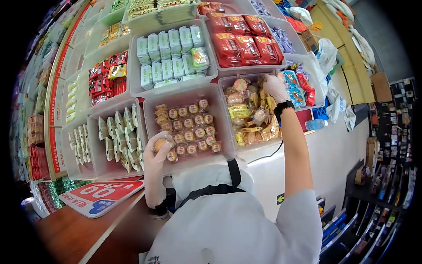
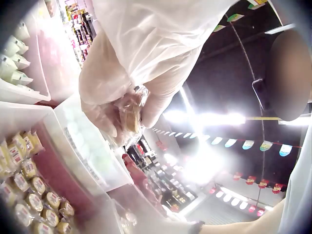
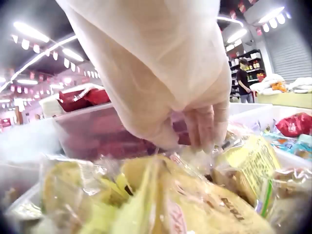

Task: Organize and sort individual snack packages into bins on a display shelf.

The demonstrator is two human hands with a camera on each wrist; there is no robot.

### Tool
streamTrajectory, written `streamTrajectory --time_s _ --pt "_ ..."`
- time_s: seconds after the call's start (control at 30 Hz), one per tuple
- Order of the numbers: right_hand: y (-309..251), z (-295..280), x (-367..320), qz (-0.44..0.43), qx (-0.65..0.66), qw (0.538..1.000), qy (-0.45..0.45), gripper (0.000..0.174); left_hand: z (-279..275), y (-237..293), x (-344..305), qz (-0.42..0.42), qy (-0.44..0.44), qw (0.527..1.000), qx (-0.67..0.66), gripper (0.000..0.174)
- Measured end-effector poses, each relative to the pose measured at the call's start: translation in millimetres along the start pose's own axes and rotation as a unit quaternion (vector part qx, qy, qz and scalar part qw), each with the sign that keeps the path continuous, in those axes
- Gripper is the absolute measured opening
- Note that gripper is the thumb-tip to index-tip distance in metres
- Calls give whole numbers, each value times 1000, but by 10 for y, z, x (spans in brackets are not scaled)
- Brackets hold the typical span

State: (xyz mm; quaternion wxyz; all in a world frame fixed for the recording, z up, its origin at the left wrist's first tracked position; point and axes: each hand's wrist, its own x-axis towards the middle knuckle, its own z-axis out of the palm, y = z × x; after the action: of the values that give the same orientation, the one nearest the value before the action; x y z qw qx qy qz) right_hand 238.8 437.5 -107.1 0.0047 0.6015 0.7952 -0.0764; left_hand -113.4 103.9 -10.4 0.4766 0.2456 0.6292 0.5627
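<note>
My gloved left hand [image 1: 154,152] is at the near left corner of a clear bin [image 1: 189,93] of small round wrapped cakes set in rows. Its thumb and fingers curl round a snack in clear crinkled wrap [image 2: 130,117], tan in the head view. My gloved right hand [image 1: 276,88] reaches into the far right part of a bin of mixed snack packets [image 1: 259,115]. In the right wrist view its thumb and bent fingers point down among clear and yellow wrappers [image 3: 248,163]; the fingertips are partly hidden, so I cannot tell whether they pinch a packet.
Bins of green-white packets [image 1: 165,48], red packets [image 1: 248,44] and pale wrapped bars [image 1: 118,132] stand around. A red price sign [image 1: 103,196] lies on the wooden table at the near left. A plastic bottle [image 1: 315,124] is right of the mixed bin.
</note>
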Motion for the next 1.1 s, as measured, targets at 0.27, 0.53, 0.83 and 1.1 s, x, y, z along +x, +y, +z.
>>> streamTrajectory --time_s 0.27,0.53,0.83,1.1 --pt "-18 -160 -103 100 54 992 54 25 -57 -2 33 10 -7 999 -34 31" --pt "-256 -560 -600 42 356 916 179 12 -38 -46 33 -3 -28 1000 10 34" --pt "-2132 -892 -1501 -165 539 815 -134 74 32 -210 30 45 -57 997 -19 34" --pt "-2878 -391 -1352 -221 408 871 -165 34 -218 110 16 112 145 983 -6 25"
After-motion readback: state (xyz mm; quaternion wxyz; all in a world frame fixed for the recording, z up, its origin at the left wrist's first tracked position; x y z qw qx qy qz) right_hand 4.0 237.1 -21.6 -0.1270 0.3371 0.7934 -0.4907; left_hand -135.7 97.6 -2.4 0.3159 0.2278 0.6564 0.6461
